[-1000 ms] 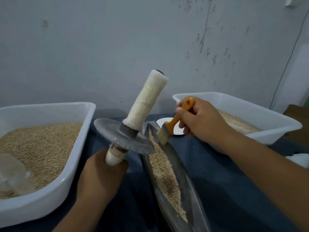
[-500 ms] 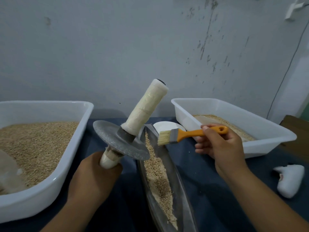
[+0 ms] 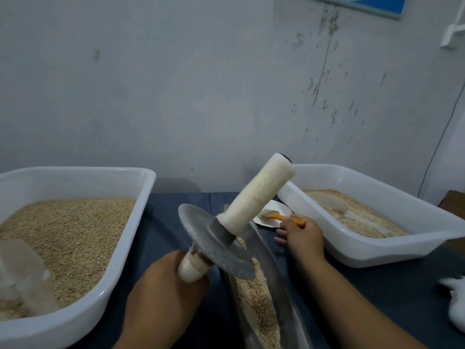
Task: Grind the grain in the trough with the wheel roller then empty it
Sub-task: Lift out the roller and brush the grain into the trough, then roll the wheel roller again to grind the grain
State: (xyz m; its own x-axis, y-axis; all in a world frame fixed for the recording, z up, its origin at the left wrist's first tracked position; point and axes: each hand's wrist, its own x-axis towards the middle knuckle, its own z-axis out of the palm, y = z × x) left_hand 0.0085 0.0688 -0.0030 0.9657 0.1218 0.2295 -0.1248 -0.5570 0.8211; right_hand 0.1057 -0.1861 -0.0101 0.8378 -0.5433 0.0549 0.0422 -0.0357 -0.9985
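- Left tub (image 3: 130,222), white, holding grain, with a clear scoop (image 3: 22,273) in it, left of the left hand (image 3: 163,293).
- Right tub (image 3: 377,250) just right of the right hand (image 3: 302,238).
- Brush (image 3: 276,216) over a white plate (image 3: 281,210).
- White cloth (image 3: 455,306), far right on the worktop (image 3: 377,285).

Dark blue table (image 3: 392,280) bearing a white tub (image 3: 120,238) along the left edge, another tub (image 3: 372,250) toward the right, trough (image 3: 281,285) between, small plate (image 3: 276,210) near the back.
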